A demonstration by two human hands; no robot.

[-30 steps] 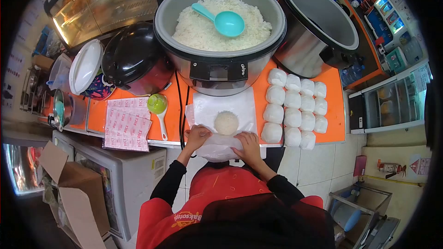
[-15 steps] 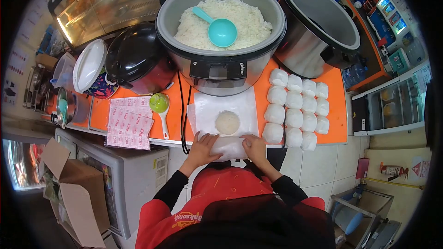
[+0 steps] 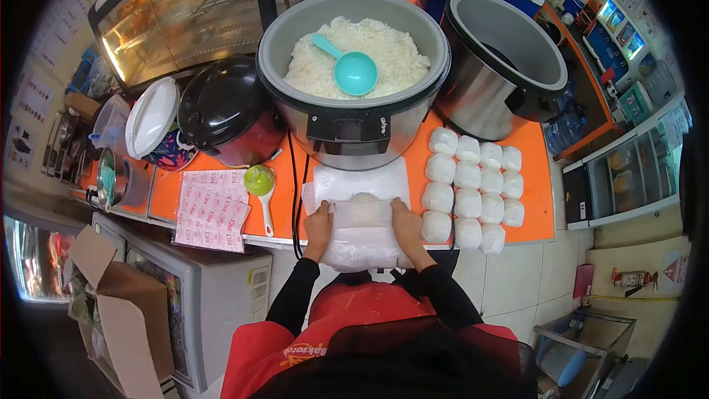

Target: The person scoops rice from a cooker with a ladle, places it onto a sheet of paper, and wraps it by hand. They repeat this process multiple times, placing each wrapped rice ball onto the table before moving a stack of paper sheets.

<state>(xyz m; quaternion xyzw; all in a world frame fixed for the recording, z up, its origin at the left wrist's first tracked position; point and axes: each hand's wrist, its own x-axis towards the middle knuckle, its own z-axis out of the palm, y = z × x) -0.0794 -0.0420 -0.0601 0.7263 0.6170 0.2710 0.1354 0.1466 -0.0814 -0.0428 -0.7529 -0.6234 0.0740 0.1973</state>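
Note:
A mound of rice (image 3: pixel 363 198) lies on white paper (image 3: pixel 369 182) at the front of the orange table, partly covered by the paper's near part, which is folded up over it. My left hand (image 3: pixel 319 227) is closed on the left edge of the folded paper. On the opposite edge, my right hand (image 3: pixel 406 229) is closed on the same sheet. Behind the paper stands a large cooker (image 3: pixel 347 137) full of cooked rice (image 3: pixel 399 59), with a turquoise scoop (image 3: pixel 356 74) resting on top. Several white wrapped bundles (image 3: pixel 467 200) sit in rows to the right.
An open empty cooker (image 3: pixel 480 96) stands at the back right. Left of the paper are a black cable, a white spatula (image 3: pixel 266 216) with a green cup (image 3: pixel 258 180), printed paper sheets (image 3: pixel 212 210) and a black-lidded cooker (image 3: pixel 225 103). A cardboard box (image 3: pixel 131 310) is at lower left.
Both hands have lifted the near part of the paper and moved it forward over the rice mound, now mostly covered. The camera view has shifted slightly, showing more of the back.

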